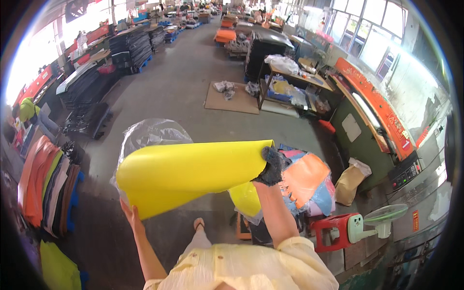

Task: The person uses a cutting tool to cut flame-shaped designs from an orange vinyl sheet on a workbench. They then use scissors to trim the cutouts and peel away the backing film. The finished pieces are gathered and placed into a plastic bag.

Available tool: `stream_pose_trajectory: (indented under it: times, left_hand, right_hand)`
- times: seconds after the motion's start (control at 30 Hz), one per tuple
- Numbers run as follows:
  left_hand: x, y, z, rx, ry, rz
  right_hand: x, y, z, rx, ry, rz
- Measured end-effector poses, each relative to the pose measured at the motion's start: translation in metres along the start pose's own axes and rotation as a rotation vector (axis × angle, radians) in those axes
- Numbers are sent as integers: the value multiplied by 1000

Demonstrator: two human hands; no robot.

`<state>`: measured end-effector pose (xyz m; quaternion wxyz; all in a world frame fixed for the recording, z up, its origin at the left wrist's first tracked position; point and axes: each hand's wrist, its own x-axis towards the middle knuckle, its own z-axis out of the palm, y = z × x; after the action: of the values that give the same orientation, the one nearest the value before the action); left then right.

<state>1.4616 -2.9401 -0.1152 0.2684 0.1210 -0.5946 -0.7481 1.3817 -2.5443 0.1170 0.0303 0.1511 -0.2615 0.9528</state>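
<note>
A large, smooth yellow sheet (193, 169), folded over into a loose curl, stretches across in front of me. My right hand (270, 166), in a dark grey glove, is closed on its right end. At the lower left corner of the sheet is my bare left hand (131, 215), its fingers curled at the edge and partly hidden. Clear plastic film (157, 130) billows behind the sheet's left end and runs down toward that hand. Below my right forearm lies another yellow piece (246, 198) in clear plastic, beside a heap of coloured sheets (305, 181).
On the right stand a red stool (333, 233), a small fan (385, 215), a brown sack (352, 181) and an orange-topped machine (374, 104). Coloured sheets (46, 183) are stacked at left, near a person (29, 111). A cardboard sheet (232, 101) lies on the floor ahead.
</note>
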Motion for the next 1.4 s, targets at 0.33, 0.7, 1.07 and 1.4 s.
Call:
stream_pose_trajectory:
  times: [0.33, 0.7, 1.07, 1.4]
  left_hand:
    - [358, -103, 324, 87, -456, -450]
    - [684, -183, 694, 105, -617, -312]
    - [953, -296, 1038, 4, -1103, 55]
    - [1003, -327, 1433, -308, -1387, -446]
  right_hand:
    - [339, 10, -167, -248, 445, -255]
    - [690, 4, -376, -140, 764, -152]
    - [982, -4, -619, -79, 960, -196]
    - [1108, -156, -736, -688, 521, -264]
